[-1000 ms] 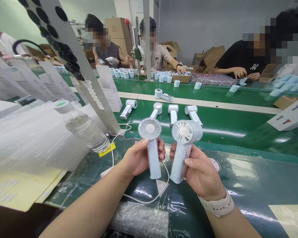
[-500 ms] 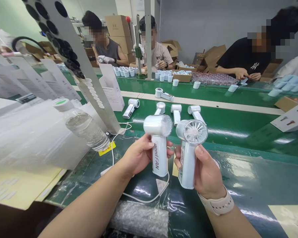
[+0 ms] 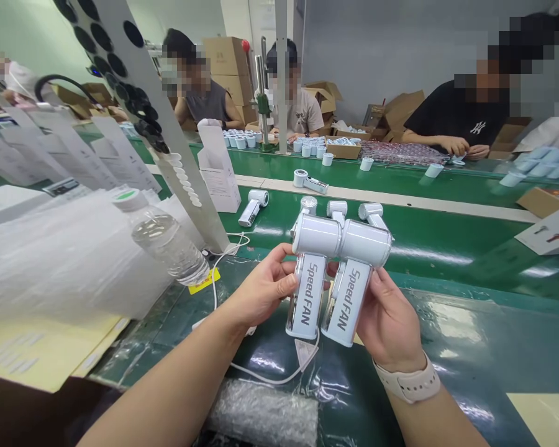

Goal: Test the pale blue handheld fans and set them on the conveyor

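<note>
Two pale blue handheld fans are held side by side above the bench, their cylindrical heads touching or nearly so. My left hand (image 3: pixel 272 282) is closed around the handle of the left handheld fan (image 3: pixel 306 292), thumb at its side edge. My right hand (image 3: pixel 391 316) grips the right handheld fan (image 3: pixel 349 298) by its handle, with the fingers mostly hidden behind it. Grey "Speed FAN" lettering on both handles faces me. Behind them on the green belt lie more fans, among them one fan (image 3: pixel 254 208) at the left and another fan (image 3: pixel 310 181) farther back.
A water bottle (image 3: pixel 168 242) leans at left beside a stack of white plastic sleeves (image 3: pixel 88 261). A slanted metal post (image 3: pixel 181 180) rises near it. A white cable (image 3: pixel 270 380) and bubble wrap (image 3: pixel 265 413) lie nearby. Several co-workers sit across the green belt (image 3: pixel 447 236).
Both fans have turned so that their lettering faces me and the right fan's grille has swung out of sight. Their heads have come together.
</note>
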Demonstrator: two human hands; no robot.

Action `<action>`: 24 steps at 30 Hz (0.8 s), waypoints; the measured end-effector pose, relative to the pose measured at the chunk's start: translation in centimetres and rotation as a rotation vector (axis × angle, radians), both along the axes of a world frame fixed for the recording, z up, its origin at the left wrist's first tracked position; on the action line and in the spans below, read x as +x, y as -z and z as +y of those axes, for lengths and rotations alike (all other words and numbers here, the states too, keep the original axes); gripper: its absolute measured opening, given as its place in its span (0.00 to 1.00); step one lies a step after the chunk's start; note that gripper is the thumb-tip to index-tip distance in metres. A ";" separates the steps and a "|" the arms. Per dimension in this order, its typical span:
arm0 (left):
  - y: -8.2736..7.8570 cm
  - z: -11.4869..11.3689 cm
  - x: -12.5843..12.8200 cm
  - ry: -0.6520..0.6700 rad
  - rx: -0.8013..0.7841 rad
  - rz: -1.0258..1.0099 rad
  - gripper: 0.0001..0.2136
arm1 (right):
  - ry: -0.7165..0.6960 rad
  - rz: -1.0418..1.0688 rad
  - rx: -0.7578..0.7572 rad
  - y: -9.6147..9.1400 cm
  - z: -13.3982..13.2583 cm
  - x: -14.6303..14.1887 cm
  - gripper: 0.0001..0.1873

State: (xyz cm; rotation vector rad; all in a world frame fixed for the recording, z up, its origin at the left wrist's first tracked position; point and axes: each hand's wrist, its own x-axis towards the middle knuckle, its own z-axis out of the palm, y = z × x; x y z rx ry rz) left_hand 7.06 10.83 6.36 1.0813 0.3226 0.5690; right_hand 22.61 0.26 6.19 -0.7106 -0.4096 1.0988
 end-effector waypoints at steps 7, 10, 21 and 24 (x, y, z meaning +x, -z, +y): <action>0.4 -0.1 0.0 -0.065 0.094 0.065 0.23 | 0.104 -0.224 -0.086 1.5 -0.3 0.8 0.15; 0.4 -0.2 -0.1 -0.208 0.350 0.144 0.21 | 0.120 -0.525 -0.041 1.7 -1.1 0.9 0.19; -0.3 0.2 -0.8 -0.434 1.450 0.138 0.11 | 0.040 -1.118 0.216 0.9 -1.6 1.5 0.30; -1.0 0.1 -1.5 -0.374 1.285 0.241 0.10 | 0.210 -1.284 0.121 1.4 -2.7 2.7 0.30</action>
